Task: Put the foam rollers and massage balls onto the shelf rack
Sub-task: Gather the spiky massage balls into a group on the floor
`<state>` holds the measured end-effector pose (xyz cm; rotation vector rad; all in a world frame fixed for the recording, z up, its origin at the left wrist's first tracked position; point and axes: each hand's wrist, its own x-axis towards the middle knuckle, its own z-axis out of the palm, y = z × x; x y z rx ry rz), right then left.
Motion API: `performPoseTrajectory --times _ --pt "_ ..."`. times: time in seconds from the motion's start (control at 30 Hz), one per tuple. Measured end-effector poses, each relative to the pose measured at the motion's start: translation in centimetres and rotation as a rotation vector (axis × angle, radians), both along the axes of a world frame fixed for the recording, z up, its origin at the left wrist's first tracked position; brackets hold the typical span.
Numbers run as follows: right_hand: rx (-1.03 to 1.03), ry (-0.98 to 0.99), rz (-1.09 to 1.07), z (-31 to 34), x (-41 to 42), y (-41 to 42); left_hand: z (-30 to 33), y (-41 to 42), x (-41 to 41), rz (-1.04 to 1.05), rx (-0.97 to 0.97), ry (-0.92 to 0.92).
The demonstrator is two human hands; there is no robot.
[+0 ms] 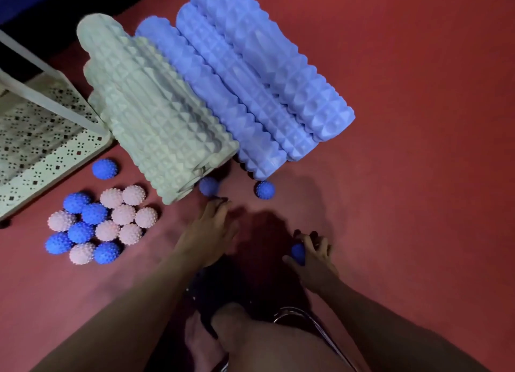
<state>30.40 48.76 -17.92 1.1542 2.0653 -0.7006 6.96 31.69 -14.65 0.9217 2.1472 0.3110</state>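
Pale green foam rollers (156, 115) and three blue foam rollers (250, 93) lie side by side on the red floor. A cluster of spiky blue and pink massage balls (103, 224) sits at the left, with one blue ball (104, 169) apart near the rack. Two more blue balls (209, 185) (264, 189) rest at the rollers' near ends. My left hand (209, 229) reaches toward the nearer of them, fingers apart, holding nothing. My right hand (312, 254) is closed around a blue massage ball (298, 252) just above the floor.
The white perforated shelf rack (41, 137) stands at the left edge, its lowest shelf close to the floor. My bare leg and foot (237, 330) are at the bottom centre, beside a dark sandal and a metal frame (320, 324).
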Motion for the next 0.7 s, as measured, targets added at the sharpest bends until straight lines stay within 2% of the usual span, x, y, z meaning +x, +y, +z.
performPoseTrajectory --times 0.1,0.2,0.3,0.43,0.5,0.6,0.67,0.7 --pt "0.000 0.099 0.027 -0.2 -0.8 -1.0 -0.4 -0.2 0.6 0.028 0.096 -0.034" --pt "-0.050 0.222 -0.051 -0.3 -1.4 -1.2 0.0 0.2 1.1 0.073 0.157 -0.059" --pt "-0.106 0.387 -0.237 0.8 -3.7 -1.5 0.3 0.9 1.4 0.100 0.225 -0.073" --pt "-0.349 0.574 -0.525 2.6 -9.0 -2.7 0.6 1.5 1.8 0.016 0.247 -0.160" --pt "-0.457 0.625 -0.536 3.5 -10.9 -3.1 0.5 1.3 1.7 0.000 0.296 -0.186" --pt "-0.599 0.587 -0.502 4.3 -12.1 -3.7 1.1 0.3 1.0 0.016 0.311 -0.181" --pt "-0.591 0.583 -0.427 4.4 -12.3 -3.8 1.6 -0.5 0.6 0.016 0.267 -0.163" --pt "-0.511 0.598 -0.353 4.2 -12.3 -3.6 1.6 -1.0 0.4 0.029 0.245 -0.144"
